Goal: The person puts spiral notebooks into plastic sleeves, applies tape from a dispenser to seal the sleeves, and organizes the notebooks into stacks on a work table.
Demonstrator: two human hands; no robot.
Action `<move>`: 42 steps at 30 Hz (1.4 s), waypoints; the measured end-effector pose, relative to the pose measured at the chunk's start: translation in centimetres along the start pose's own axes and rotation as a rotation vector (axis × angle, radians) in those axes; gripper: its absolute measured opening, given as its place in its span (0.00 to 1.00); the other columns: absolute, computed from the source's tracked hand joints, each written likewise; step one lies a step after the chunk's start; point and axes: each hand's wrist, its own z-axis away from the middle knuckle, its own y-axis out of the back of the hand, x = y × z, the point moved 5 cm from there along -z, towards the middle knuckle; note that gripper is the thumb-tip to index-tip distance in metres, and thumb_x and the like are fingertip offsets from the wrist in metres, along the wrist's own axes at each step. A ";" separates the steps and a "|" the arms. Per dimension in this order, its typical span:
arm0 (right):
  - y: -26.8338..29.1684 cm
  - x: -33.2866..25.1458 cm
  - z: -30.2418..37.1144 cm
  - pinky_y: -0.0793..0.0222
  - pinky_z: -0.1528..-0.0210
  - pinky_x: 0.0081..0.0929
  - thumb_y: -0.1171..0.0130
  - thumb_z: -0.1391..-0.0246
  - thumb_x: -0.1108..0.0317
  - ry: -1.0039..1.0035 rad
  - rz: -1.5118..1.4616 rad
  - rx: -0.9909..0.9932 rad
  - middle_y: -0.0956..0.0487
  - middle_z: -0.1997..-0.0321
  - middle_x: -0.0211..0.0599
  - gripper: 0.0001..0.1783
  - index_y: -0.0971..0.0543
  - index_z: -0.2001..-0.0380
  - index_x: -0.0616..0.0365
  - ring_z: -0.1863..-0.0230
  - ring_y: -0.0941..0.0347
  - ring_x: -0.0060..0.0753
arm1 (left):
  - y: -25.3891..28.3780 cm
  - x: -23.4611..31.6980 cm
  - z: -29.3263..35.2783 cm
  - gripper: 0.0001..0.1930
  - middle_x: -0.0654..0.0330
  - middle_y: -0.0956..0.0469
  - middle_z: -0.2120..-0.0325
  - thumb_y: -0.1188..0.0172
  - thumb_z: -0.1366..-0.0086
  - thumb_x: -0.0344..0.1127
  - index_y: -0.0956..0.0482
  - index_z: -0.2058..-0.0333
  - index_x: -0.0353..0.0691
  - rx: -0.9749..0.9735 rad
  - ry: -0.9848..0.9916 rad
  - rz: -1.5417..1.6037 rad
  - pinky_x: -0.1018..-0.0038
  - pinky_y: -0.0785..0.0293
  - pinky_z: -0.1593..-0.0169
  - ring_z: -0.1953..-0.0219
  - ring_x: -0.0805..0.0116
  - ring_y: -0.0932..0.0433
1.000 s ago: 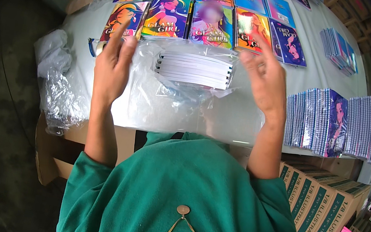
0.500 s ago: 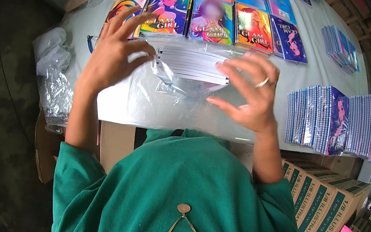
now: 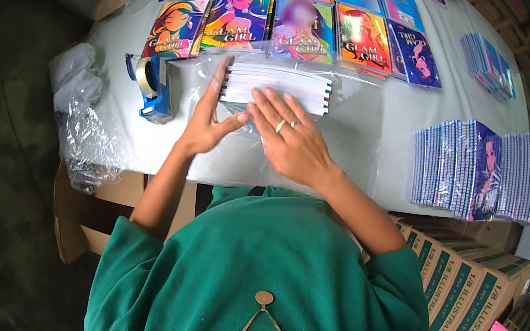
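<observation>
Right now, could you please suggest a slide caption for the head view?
Left hand beside, right hand across a notebook stack in clear plastic; blue tape dispenser at left.

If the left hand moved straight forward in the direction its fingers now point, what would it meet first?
The left hand would probably meet the second notebook from left in the nearer row, perhaps brushing clear film first; depth is unclear.
</observation>
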 end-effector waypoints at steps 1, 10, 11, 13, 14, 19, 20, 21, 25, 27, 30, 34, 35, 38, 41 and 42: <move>0.2 0.5 -0.6 0.51 0.36 0.44 0.51 0.51 0.68 -0.017 -0.014 -0.010 0.36 0.40 0.48 0.24 0.31 0.49 0.67 0.37 0.42 0.45 | -0.2 -0.1 0.0 0.38 0.48 0.46 0.38 0.41 0.43 0.42 0.49 0.38 0.35 0.072 0.055 0.047 0.65 0.55 0.36 0.35 0.55 0.51; 1.4 4.2 -3.6 0.52 0.35 0.40 0.49 0.53 0.73 -0.248 -0.029 0.248 0.37 0.42 0.61 0.29 0.38 0.46 0.74 0.38 0.43 0.56 | -3.3 4.1 1.5 0.18 0.59 0.35 0.43 0.40 0.44 0.36 0.24 0.52 0.49 0.301 -0.151 -0.871 0.59 0.54 0.39 0.38 0.52 0.45; 2.3 3.8 -2.8 0.52 0.36 0.40 0.48 0.54 0.75 -0.195 -0.104 0.424 0.38 0.42 0.61 0.30 0.39 0.45 0.74 0.39 0.43 0.57 | -3.8 4.4 1.2 0.18 0.61 0.35 0.43 0.40 0.43 0.37 0.25 0.51 0.49 0.245 -0.135 -0.876 0.59 0.55 0.39 0.38 0.53 0.45; 3.7 3.2 -0.3 0.51 0.38 0.41 0.46 0.57 0.80 -0.162 -0.094 0.858 0.38 0.41 0.61 0.34 0.41 0.43 0.73 0.39 0.44 0.59 | -4.8 5.1 0.6 0.20 0.62 0.33 0.45 0.44 0.40 0.42 0.27 0.49 0.47 0.143 -0.114 -0.910 0.56 0.60 0.37 0.38 0.56 0.44; 4.0 3.2 1.0 0.54 0.38 0.44 0.44 0.55 0.75 -0.440 -0.009 0.948 0.38 0.41 0.60 0.34 0.41 0.42 0.70 0.38 0.47 0.57 | -5.2 5.2 0.5 0.20 0.62 0.33 0.44 0.45 0.39 0.43 0.28 0.49 0.46 0.106 -0.114 -0.882 0.55 0.62 0.37 0.38 0.56 0.44; 1.0 3.4 3.5 0.61 0.37 0.43 0.46 0.51 0.69 -0.547 0.054 0.371 0.34 0.43 0.43 0.27 0.33 0.46 0.62 0.38 0.45 0.46 | -6.6 5.7 -0.5 0.33 0.52 0.38 0.42 0.51 0.38 0.52 0.40 0.42 0.34 -0.027 -0.179 -0.714 0.54 0.59 0.36 0.38 0.52 0.43; 0.7 3.0 3.2 0.59 0.37 0.42 0.47 0.51 0.69 -0.500 0.063 0.349 0.33 0.44 0.40 0.26 0.32 0.46 0.61 0.39 0.43 0.43 | -6.6 5.9 -0.7 0.35 0.49 0.39 0.42 0.51 0.38 0.54 0.42 0.42 0.32 -0.023 -0.187 -0.654 0.55 0.57 0.36 0.38 0.51 0.43; 0.4 2.3 2.5 0.58 0.37 0.41 0.47 0.51 0.70 -0.459 0.071 0.331 0.31 0.45 0.37 0.24 0.31 0.47 0.59 0.40 0.41 0.40 | -6.5 6.0 -0.9 0.41 0.43 0.41 0.42 0.53 0.38 0.56 0.53 0.39 0.28 -0.088 -0.215 -0.719 0.58 0.53 0.37 0.38 0.47 0.44; -0.1 1.8 1.3 0.51 0.39 0.35 0.48 0.51 0.69 -0.360 0.059 0.268 0.28 0.49 0.31 0.22 0.28 0.49 0.53 0.43 0.36 0.30 | -5.2 6.1 -1.5 0.42 0.37 0.43 0.42 0.53 0.36 0.49 0.69 0.37 0.31 -0.108 0.047 -0.104 0.59 0.52 0.37 0.41 0.46 0.40; 0.0 1.8 1.1 0.48 0.40 0.32 0.48 0.51 0.69 -0.327 0.093 0.249 0.29 0.48 0.29 0.22 0.28 0.49 0.53 0.43 0.36 0.30 | -3.7 6.7 -2.4 0.37 0.42 0.42 0.42 0.52 0.36 0.35 0.66 0.36 0.37 -0.099 0.198 0.223 0.62 0.45 0.40 0.40 0.50 0.41; 0.0 1.8 1.1 0.47 0.42 0.30 0.46 0.51 0.66 -0.301 0.151 0.237 0.29 0.49 0.26 0.22 0.27 0.50 0.51 0.44 0.36 0.29 | 0.7 5.3 -6.3 0.32 0.51 0.37 0.44 0.52 0.47 0.22 0.45 0.41 0.36 0.203 -0.121 -0.006 0.62 0.35 0.46 0.45 0.60 0.34; -0.3 2.0 1.0 0.47 0.45 0.28 0.44 0.53 0.66 -0.318 0.127 0.235 0.29 0.47 0.22 0.23 0.27 0.50 0.47 0.45 0.37 0.26 | -0.3 5.4 -10.7 0.21 0.52 0.24 0.58 0.43 0.45 0.29 0.29 0.51 0.34 -0.269 -0.125 -0.408 0.68 0.31 0.51 0.53 0.64 0.26; -0.4 2.0 1.0 0.47 0.45 0.28 0.43 0.54 0.67 -0.323 0.119 0.232 0.29 0.46 0.21 0.24 0.27 0.50 0.46 0.45 0.37 0.25 | -0.5 5.1 -11.3 0.18 0.54 0.21 0.63 0.42 0.41 0.37 0.25 0.56 0.32 -0.416 0.097 -0.211 0.73 0.30 0.52 0.59 0.67 0.23; -0.4 2.1 1.4 0.47 0.46 0.28 0.43 0.54 0.67 -0.324 0.127 0.258 0.29 0.47 0.21 0.23 0.26 0.51 0.46 0.45 0.37 0.25 | 2.7 6.3 -13.8 0.21 0.56 0.22 0.60 0.47 0.36 0.43 0.28 0.51 0.33 0.084 0.104 0.251 0.76 0.31 0.53 0.59 0.70 0.23; 0.0 1.9 1.1 0.46 0.46 0.26 0.45 0.53 0.67 -0.294 0.136 0.297 0.28 0.50 0.22 0.20 0.25 0.53 0.48 0.47 0.36 0.24 | 0.7 6.5 -12.7 0.24 0.52 0.21 0.65 0.43 0.40 0.46 0.27 0.53 0.30 -0.013 -0.215 -0.176 0.75 0.29 0.57 0.62 0.69 0.22; -0.1 1.9 0.9 0.46 0.46 0.27 0.45 0.53 0.67 -0.285 0.153 0.294 0.28 0.50 0.22 0.20 0.25 0.53 0.49 0.46 0.36 0.25 | -0.4 6.1 -12.1 0.24 0.51 0.20 0.68 0.41 0.41 0.46 0.26 0.54 0.30 -0.090 -0.332 -0.392 0.75 0.27 0.58 0.65 0.70 0.21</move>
